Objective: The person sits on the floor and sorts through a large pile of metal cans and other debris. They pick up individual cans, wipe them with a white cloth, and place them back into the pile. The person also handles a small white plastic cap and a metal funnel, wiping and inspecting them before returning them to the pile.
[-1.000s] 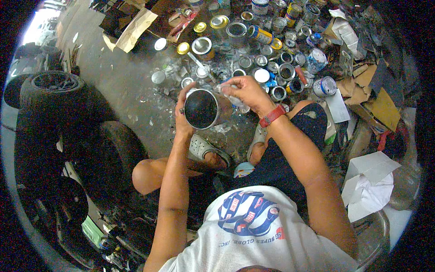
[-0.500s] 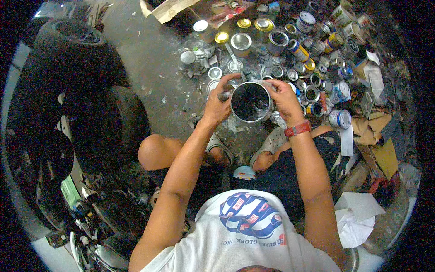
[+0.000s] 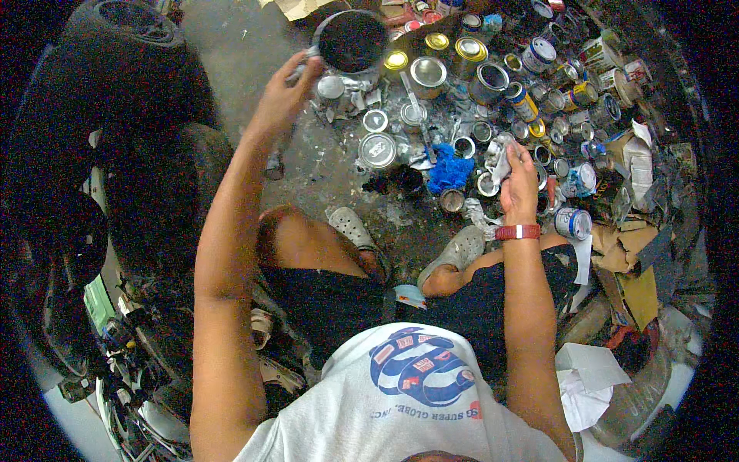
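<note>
My left hand [image 3: 295, 86] is closed at the near left side of a round metal can [image 3: 350, 68], dark inside, held out at the upper left. Its open top faces up. Something silvery shows between my fingers and the can. Over the small cans at right, my right hand [image 3: 521, 175] has its fingers closed on a crumpled greyish-white rag [image 3: 499, 156]. Between my hands lie a bunched blue cloth [image 3: 450, 169] and a silver lid [image 3: 378, 150] on the floor. A flat stick [image 3: 413, 98] rests by a lidded can [image 3: 413, 115].
Many paint cans crowd the floor at upper right, among them a larger silver-lidded can [image 3: 428, 73]. Torn cardboard [image 3: 645, 300] and a white box [image 3: 593, 363] lie at right. Large tires [image 3: 142, 92] stand at left. My feet in grey clogs [image 3: 462, 252] are close in front.
The can has gone from between both hands to the upper left in my left hand. My right hand has let it go, moved right and taken the rag. The blue cloth now shows.
</note>
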`<state>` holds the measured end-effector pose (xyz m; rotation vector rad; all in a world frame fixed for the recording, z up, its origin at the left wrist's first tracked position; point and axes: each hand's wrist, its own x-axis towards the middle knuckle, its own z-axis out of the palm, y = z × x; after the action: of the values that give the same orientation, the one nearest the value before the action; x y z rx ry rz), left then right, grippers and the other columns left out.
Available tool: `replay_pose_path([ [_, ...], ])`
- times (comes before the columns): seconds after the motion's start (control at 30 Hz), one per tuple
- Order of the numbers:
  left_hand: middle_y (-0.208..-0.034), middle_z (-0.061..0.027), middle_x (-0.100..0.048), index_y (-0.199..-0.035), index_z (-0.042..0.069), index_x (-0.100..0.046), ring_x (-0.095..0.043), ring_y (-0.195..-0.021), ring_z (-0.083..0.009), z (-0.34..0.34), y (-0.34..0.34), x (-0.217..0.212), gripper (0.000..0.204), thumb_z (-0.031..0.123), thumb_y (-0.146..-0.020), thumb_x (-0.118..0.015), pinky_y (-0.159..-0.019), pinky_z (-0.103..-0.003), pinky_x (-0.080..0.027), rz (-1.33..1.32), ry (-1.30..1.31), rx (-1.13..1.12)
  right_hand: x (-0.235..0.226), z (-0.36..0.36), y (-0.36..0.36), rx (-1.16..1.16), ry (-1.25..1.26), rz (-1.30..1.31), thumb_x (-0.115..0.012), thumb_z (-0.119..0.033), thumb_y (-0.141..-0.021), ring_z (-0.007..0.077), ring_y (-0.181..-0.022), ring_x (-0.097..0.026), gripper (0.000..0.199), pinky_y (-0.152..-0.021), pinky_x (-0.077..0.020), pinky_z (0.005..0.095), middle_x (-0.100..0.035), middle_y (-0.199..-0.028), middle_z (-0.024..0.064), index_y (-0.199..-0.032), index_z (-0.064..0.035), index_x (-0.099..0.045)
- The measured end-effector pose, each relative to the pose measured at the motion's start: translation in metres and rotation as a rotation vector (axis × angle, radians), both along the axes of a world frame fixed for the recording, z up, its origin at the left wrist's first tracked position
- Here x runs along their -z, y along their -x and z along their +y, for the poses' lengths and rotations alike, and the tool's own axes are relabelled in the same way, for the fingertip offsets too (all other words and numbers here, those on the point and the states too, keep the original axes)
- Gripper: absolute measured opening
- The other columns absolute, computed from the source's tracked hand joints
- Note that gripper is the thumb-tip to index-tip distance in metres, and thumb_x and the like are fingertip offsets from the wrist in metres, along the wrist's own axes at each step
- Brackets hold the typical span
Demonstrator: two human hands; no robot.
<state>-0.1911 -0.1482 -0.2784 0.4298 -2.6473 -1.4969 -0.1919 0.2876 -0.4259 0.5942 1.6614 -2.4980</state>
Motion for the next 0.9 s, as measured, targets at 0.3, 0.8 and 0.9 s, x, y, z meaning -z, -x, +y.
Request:
replay_pose_path([
  [0.3, -0.108, -0.0232, -0.073, -0.13, -0.009, -0.061, -0.068, -0.099, -0.0374, -0.107, -0.048, 0.202, 0.096, 0.08, -0.095, -0.05, -0.092, -0.048, -0.051, -0.263, 0.009, -0.534, 0.008, 0.015, -0.001, 0.027, -0.12, -0.012, -0.067, -0.014, -0.104, 0.0205, -0.111, -0.07, 0.035, -0.098, -0.0547, 0.033, -0.072, -0.125, 0.012, -0.135, 0.0013, -0.062],
  [0.8, -0.129, -0.033, -0.064, -0.129, -0.016, -0.056, -0.063, -0.122, -0.0439, -0.017, -0.09, 0.341, 0.091, 0.062, -0.088, -0.077, -0.104, -0.048, -0.049, -0.426, -0.056, -0.409, 0.018, 0.033, 0.004, 0.092, -0.291, -0.101, -0.064, -0.017, -0.106, 0.0249, -0.111, -0.068, 0.034, -0.09, -0.0608, 0.0406, -0.068, -0.128, 0.0136, -0.134, 0.0007, -0.062],
  [0.9, -0.135, -0.0357, -0.061, -0.134, -0.018, -0.053, -0.061, -0.126, -0.0452, -0.009, -0.092, 0.348, 0.098, 0.064, -0.087, -0.077, -0.106, -0.05, -0.048, -0.474, -0.21, -0.227, 0.04, 0.061, 0.003, 0.216, -0.199, -0.065, -0.061, -0.019, -0.107, 0.0278, -0.097, -0.072, 0.035, -0.08, -0.0667, 0.0469, -0.07, -0.121, 0.0136, -0.135, 0.0022, -0.06],
])
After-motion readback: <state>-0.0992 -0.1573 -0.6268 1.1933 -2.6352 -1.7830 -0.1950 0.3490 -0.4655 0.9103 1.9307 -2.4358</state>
